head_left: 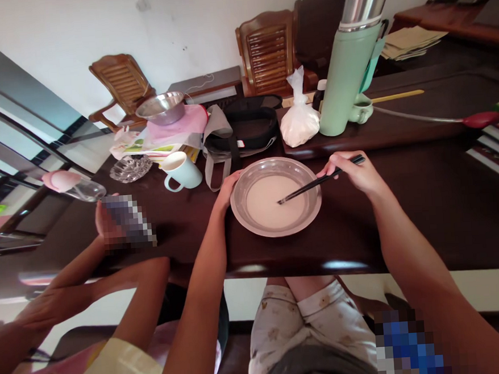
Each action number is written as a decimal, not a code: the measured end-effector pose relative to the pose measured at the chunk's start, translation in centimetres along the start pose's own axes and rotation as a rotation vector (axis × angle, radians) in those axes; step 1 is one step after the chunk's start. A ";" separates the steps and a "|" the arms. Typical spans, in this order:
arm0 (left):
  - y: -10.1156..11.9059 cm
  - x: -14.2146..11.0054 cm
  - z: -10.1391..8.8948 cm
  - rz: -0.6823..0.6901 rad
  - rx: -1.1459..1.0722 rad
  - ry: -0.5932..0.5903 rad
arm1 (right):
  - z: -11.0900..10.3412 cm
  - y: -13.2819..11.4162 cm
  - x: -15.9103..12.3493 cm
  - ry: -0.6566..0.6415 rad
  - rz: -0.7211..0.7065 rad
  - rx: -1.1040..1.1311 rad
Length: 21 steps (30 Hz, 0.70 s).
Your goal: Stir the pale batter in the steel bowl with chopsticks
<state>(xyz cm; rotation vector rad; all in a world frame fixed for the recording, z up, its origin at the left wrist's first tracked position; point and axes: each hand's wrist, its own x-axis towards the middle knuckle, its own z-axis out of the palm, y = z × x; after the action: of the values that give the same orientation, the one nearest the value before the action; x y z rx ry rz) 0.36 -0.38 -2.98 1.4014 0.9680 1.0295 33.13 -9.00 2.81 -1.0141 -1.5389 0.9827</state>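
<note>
Open worktop to right of right hand; 3 obstacles behind bowl: black bag, tied plastic bag, green flask.

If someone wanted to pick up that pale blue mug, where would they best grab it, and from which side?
Probably by the handle, coming from the near left: the pale blue mug has its loop turned out that way, on the side away from the black-and-grey bag.
</note>
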 end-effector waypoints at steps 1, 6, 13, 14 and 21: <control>0.1 0.0 0.0 -0.008 0.001 0.003 | 0.1 0.0 0.0 -0.038 0.007 0.004; -0.1 0.0 0.1 -0.033 -0.027 0.007 | 0.5 0.0 0.0 -0.110 -0.028 -0.042; -0.1 0.1 0.1 -0.029 0.006 0.008 | 0.0 0.0 0.0 -0.051 0.028 -0.011; -0.2 0.2 0.1 -0.029 0.005 0.004 | 0.2 0.0 0.0 -0.096 0.023 -0.020; -0.1 0.1 0.1 -0.026 0.012 0.006 | -0.3 0.1 0.1 0.049 0.000 -0.027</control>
<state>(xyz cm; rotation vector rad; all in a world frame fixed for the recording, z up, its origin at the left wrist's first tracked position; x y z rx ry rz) 0.45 -0.28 -3.10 1.3925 0.9959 1.0104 33.41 -8.88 2.79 -1.0499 -1.5150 0.9330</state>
